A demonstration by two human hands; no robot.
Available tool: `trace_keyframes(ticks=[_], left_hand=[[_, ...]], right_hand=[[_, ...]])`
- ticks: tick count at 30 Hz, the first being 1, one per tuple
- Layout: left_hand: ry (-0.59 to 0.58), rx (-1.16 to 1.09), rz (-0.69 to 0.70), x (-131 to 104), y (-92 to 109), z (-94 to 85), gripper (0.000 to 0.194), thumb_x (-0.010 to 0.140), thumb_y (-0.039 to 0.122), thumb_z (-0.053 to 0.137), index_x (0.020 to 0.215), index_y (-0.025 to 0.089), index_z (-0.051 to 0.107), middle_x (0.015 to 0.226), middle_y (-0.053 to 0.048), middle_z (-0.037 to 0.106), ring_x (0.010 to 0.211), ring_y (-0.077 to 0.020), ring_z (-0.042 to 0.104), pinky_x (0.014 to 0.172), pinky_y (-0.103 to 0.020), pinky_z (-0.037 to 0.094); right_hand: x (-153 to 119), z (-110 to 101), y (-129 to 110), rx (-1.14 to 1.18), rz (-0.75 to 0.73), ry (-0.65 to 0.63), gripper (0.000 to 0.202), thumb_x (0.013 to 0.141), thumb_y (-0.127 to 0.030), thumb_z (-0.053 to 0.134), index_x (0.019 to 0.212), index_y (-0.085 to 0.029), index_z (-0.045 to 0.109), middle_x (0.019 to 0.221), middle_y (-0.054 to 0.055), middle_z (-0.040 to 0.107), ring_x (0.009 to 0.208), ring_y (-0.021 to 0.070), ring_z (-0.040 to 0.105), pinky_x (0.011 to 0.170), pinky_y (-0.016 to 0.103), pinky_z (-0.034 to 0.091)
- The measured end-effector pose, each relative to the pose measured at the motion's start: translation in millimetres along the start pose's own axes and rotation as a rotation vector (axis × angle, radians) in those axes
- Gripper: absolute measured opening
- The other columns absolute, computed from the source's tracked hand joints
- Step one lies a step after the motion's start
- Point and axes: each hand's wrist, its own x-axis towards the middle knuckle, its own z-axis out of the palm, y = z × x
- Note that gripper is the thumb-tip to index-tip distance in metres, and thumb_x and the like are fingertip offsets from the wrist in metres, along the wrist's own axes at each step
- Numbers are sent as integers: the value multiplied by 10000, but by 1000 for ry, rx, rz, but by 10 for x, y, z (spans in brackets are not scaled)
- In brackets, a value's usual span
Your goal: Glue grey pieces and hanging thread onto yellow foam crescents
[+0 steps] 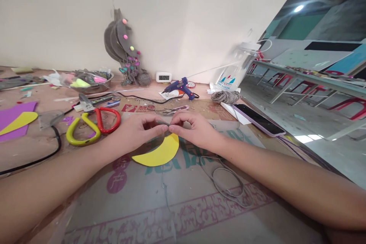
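A yellow crescent piece (158,154) hangs just over the printed plastic sheet (137,202), its upper tip between my hands. My left hand (144,129) and my right hand (185,126) meet at that tip, thumbs and forefingers pinched together. Dark grey cord shows at the fingertips, and the fingers partly hide the edge there. A loose loop of grey cord (228,187) lies on the sheet beside my right forearm.
Yellow-and-red-handled scissors (82,131) lie at the left, near purple foam (27,112). Behind my hands are a blue glue gun (180,87), a small clock (164,77) and a grey crescent ornament (118,42). A bottle (236,68) and a phone (259,119) are on the right.
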Motion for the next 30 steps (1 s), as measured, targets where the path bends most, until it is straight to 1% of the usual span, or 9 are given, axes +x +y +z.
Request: trace_keyframes(ticks=[4,7,8,12,14,16,21,24,30], left_hand=[[23,12,-28,-1,34,8,273,758,413,523,801,184,666,696,-5,628,595,-125,517,511,-217,357],[58,17,-44,-5,51,22,248,748,401,532,752,183,649,656,0,611,575,-123,502,500,-217,355],[58,13,-48,-7,52,26,247,745,400,534,752,182,649,650,-1,607,571,-124,499,495,-218,353],[45,-5,-27,-9,41,33,246,749,400,531,752,183,646,666,-8,606,590,-131,502,508,-229,364],[57,-2,-5,-10,33,32,237,751,397,531,728,187,639,663,-6,602,590,-133,501,514,-236,368],[71,-5,2,-9,24,29,236,752,397,531,733,188,638,671,-9,602,597,-139,506,518,-244,375],[37,11,-12,0,15,24,274,760,429,510,746,183,631,666,-3,586,601,-133,493,520,-236,359],[26,-9,-10,2,17,29,280,770,430,500,727,177,611,663,2,581,603,-125,493,526,-225,353],[7,20,-33,-7,31,30,312,794,455,473,728,177,598,665,9,561,613,-122,479,543,-223,344]], right_hand=[[51,-112,61,-40,-41,48,251,880,-293,437,790,-163,632,794,26,623,779,136,558,749,277,441],[129,-268,201,-116,36,163,214,862,-246,463,950,-153,636,927,50,657,850,159,587,777,303,455],[151,-314,263,-170,59,170,235,853,-232,475,1020,-156,621,1000,60,652,890,170,590,803,320,455],[193,-378,507,-368,-23,67,377,866,-183,427,1233,-184,513,1264,74,535,1152,206,485,980,390,366],[191,-347,584,-420,-75,4,420,873,-146,387,1280,-214,468,1304,58,501,1190,195,455,1002,380,349],[183,-308,620,-466,-98,-11,415,877,-138,375,1270,-218,480,1266,64,533,1157,190,481,984,363,367],[163,-288,606,-541,-125,62,312,871,-187,441,1148,-162,582,1091,116,590,1027,213,519,885,361,417],[153,-301,581,-579,-88,25,294,862,-170,457,1120,-173,598,1005,106,585,954,204,521,836,338,421],[131,-285,539,-610,-15,18,319,922,-226,341,1085,-145,602,970,110,573,929,192,529,821,310,409]])
